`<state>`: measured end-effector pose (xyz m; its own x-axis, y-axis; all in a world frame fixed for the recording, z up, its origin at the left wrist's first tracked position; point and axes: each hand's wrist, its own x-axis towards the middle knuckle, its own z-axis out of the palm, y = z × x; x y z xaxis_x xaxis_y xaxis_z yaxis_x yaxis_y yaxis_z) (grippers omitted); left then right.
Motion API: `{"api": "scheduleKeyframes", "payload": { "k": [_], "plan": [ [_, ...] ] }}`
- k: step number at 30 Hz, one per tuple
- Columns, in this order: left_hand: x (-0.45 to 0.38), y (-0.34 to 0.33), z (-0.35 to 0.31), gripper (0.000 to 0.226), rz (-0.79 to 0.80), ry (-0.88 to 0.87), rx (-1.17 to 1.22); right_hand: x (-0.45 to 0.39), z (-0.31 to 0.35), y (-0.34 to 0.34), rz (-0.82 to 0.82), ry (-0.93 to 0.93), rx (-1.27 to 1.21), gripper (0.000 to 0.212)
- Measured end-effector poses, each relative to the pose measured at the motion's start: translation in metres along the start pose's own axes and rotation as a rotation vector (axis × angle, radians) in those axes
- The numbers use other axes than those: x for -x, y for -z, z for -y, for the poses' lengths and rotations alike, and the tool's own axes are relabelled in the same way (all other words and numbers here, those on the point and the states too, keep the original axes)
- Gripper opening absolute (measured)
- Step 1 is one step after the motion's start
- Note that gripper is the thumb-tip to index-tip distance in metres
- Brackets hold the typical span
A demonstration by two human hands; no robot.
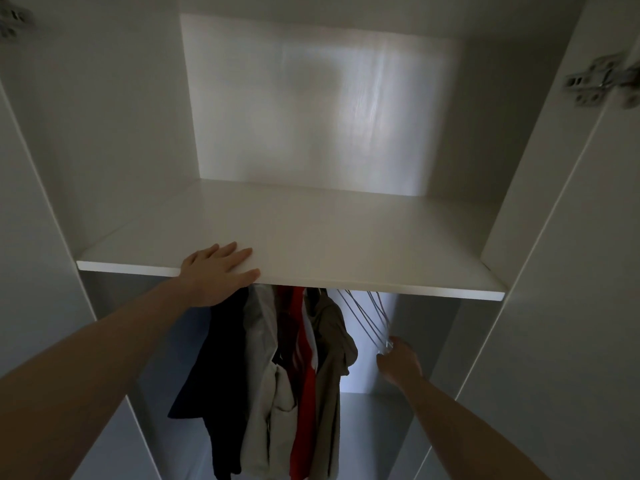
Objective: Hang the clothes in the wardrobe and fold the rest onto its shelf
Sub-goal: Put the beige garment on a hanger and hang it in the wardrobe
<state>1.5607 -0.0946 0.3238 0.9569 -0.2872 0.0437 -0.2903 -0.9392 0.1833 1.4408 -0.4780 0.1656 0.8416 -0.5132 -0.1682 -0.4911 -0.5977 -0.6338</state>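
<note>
- Left hand (216, 271) flat on the front edge of the white flat wardrobe shelf (311, 237), fingers straight and spread, palm pressing down, nothing grasped.
- Left forearm running up from the lower left corner to that edge.
- Right hand (398, 362) low under the shelf, to the right of the hanging clothes, fingers curled at the lower ends of the thin pale wire hangers (372, 318); seemingly pinching them, though dim light and blur hide the exact contact.
- Bare hangers slanting down and rightward from below the shelf, bunched together, no garments on them.
- Hanging beneath the shelf, packed side by side, left to right: a dark navy garment (214, 368), a light grey garment (266, 375), a red and white garment (306, 375), a khaki beige garment (332, 368).
- Navy garment just below the left wrist, its hem flaring out to the left.
- Rail itself hidden behind the shelf edge.
- White wardrobe interior (311, 109) above the shelf, with a soft patch of light on the back panel.
- Metal door hinge (602, 81) at the upper right on the side panel; another metal hinge (14, 20) partly cut off at the upper left corner.
- Grey floor of the lower compartment (374, 427) dimly seen beneath the clothes.
</note>
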Motion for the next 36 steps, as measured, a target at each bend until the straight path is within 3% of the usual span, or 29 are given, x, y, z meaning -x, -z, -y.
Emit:
{"api": "scheduleKeyframes", "payload": {
  "k": [11, 18, 28, 34, 36],
  "plan": [
    [0.002, 0.001, -0.001, 0.100, -0.008, -0.005, 0.038, -0.023, 0.003, -0.016, 0.017, -0.063, 0.105, 0.062],
    [0.002, 0.002, 0.000, 0.098, 0.007, -0.012, 0.024, -0.026, 0.009, -0.020, -0.015, -0.097, 0.036, 0.070],
    [0.002, 0.001, 0.002, 0.100, -0.004, -0.020, 0.001, -0.031, 0.010, -0.013, -0.022, -0.100, 0.023, 0.065],
    [0.005, 0.004, -0.002, 0.099, 0.003, -0.004, 0.015, -0.034, 0.008, -0.020, 0.063, -0.094, 0.168, 0.058],
    [0.006, 0.005, -0.003, 0.098, 0.001, 0.000, 0.025, -0.033, 0.011, -0.024, -0.008, -0.074, 0.128, 0.057]
  ]
}}
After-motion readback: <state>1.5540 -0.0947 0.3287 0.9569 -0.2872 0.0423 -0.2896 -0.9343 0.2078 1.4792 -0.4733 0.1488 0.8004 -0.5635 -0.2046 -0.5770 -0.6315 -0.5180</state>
